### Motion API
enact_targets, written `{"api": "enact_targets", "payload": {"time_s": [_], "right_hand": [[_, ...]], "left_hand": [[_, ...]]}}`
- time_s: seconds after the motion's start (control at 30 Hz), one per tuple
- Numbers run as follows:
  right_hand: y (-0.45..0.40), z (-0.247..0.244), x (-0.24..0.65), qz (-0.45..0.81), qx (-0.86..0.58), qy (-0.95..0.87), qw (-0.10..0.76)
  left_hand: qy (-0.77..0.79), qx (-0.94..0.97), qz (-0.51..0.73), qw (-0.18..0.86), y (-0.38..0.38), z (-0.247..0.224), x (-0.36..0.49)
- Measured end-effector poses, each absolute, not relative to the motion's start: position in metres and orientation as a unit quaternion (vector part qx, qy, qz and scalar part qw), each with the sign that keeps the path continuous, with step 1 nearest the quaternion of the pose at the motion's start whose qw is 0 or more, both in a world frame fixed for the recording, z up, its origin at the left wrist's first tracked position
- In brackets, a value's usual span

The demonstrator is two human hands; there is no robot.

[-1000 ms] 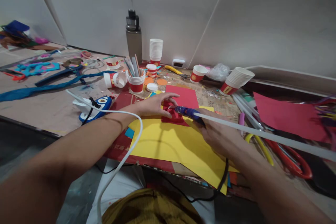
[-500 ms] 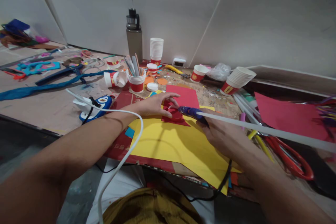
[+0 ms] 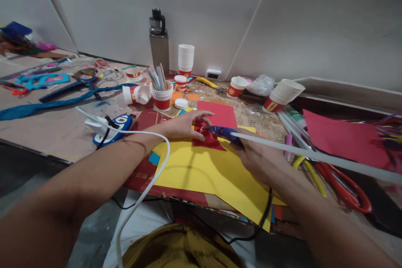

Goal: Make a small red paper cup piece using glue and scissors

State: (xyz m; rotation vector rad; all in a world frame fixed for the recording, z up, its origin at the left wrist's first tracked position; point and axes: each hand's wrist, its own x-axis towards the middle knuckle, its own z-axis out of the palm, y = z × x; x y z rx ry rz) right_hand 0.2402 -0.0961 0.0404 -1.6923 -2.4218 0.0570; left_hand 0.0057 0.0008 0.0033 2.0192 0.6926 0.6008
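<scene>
Beside the left fingers (image 3: pixel 198 135), perhaps touching: a round red piece (image 3: pixel 211 139).

Looks like a craft workshop, to judge by a stained worktable (image 3: pixel 67 138) littered with orange paper discs (image 3: pixel 193 97) and other scraps. Bears yellow paper (image 3: pixel 185 171), a red sheet (image 3: pixel 345 138), yellow-handled pliers (image 3: pixel 208 83), a blue power socket (image 3: pixel 124 124) and an apparent glue gun (image 3: pixel 222 132), alongside stacked paper cups (image 3: pixel 186 57) (plus one cup (image 3: pixel 162 104) crammed with slim sticks (image 3: pixel 159 78)). Backs onto plain grey wall panels (image 3: pixel 119 12), with a tall bottle (image 3: pixel 159 50) standing upright close by.
</scene>
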Motion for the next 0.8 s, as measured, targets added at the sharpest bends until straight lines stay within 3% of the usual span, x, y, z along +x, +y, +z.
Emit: {"api": "enact_targets", "payload": {"time_s": [0.27,0.8], "right_hand": [[-0.1,0.042,0.253,-0.036,-0.564,-0.82,0.087],[-0.091,0.038,0.237,0.044,-0.574,-0.811,0.098]], "left_hand": [[0.272,0.809,0.244,0.461,0.003,-0.001,0.006],[0.285,0.807,0.237,0.46,0.0,0.002,0.006]]}}
